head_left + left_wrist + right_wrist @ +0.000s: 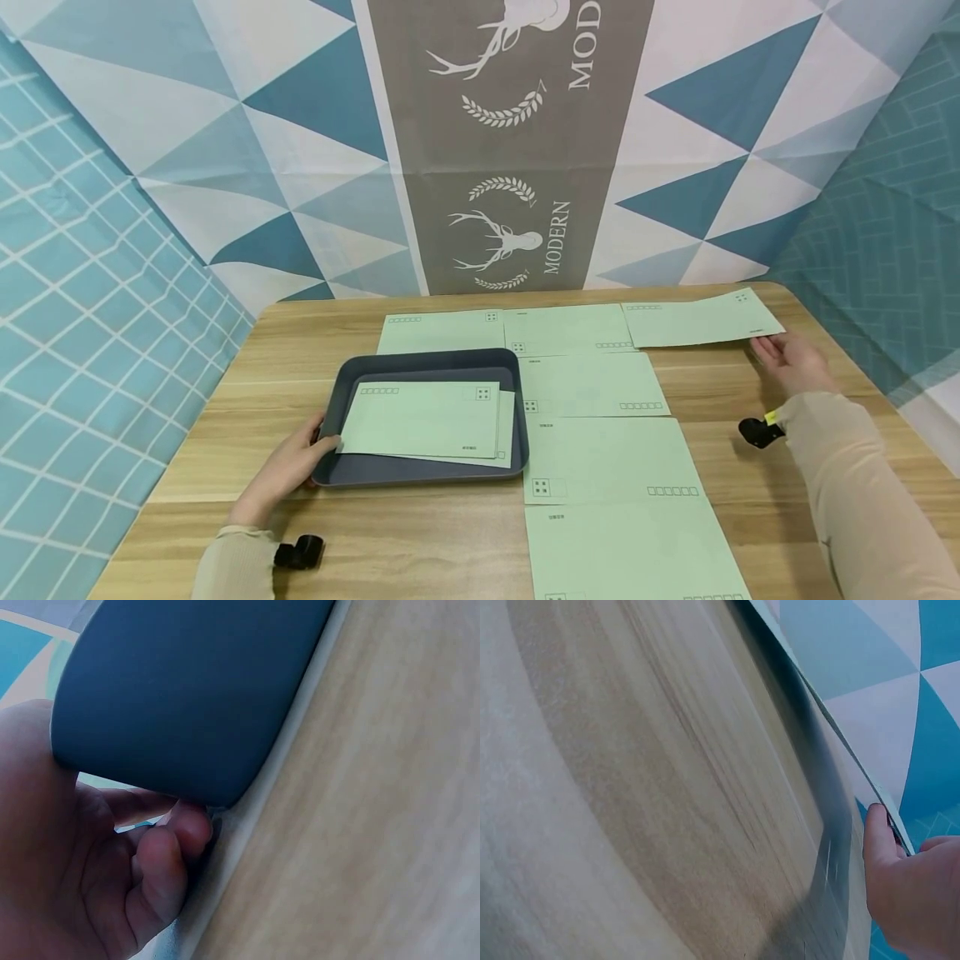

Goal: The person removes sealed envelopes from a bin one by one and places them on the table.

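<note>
1. Counter [225, 392] — wood-grain top, set against a hanging cloth backdrop [510, 142] printed with triangles and a deer motif.
2. Loose envelopes [611, 458] — pale green, laid flat in rows across the middle and right of the counter, edges meeting or overlapping.
3. Tray [352, 375] — dark grey, rounded corners, resting left of centre on the counter. It partly covers one envelope behind it.
4. Envelopes in tray [420, 417] — two lie inside, the upper one skewed over the lower.
5. Far-right envelope [697, 318] — at the back right of the counter, its right end raised off the surface; the right wrist view shows its edge lifted.
6. Left hand [288, 467] — grips the tray's near-left corner, thumb over the rim, fingers [161, 870] curled beneath.
7. Right hand [791, 360] — pinches the right end of the far-right envelope, thumb [877, 840] against its edge.
</note>
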Motion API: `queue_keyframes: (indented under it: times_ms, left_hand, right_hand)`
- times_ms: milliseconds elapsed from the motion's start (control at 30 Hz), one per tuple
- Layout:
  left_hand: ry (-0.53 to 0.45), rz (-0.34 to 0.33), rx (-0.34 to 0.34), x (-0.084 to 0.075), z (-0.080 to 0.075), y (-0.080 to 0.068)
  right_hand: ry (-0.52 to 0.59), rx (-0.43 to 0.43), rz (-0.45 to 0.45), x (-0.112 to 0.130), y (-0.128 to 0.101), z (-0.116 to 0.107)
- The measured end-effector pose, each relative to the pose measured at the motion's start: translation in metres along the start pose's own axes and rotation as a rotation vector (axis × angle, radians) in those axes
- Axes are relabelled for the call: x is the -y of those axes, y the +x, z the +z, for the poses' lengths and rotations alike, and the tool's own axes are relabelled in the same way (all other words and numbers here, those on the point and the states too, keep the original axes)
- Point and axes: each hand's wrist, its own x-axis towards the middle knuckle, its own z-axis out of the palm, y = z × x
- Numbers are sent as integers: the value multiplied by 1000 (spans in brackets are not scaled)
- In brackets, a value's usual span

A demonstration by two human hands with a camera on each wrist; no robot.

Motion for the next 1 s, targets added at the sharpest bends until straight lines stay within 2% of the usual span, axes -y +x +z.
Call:
queue_keyframes:
  times_ms: [333, 533, 700, 1000]
  left_hand:
    - [4, -2, -1, 1, 0, -1]
    - [12, -4, -6, 1, 0, -2]
    - [8, -4, -6, 1, 0, -2]
    - [-4, -2, -1, -2, -1, -3]
  right_hand:
    - [-85, -64, -2, 0, -2, 4]
    - [-155, -42, 19, 0, 1, 6]
    - [-246, -64, -10, -3, 4, 8]
    - [-305, -116, -34, -7, -3, 16]
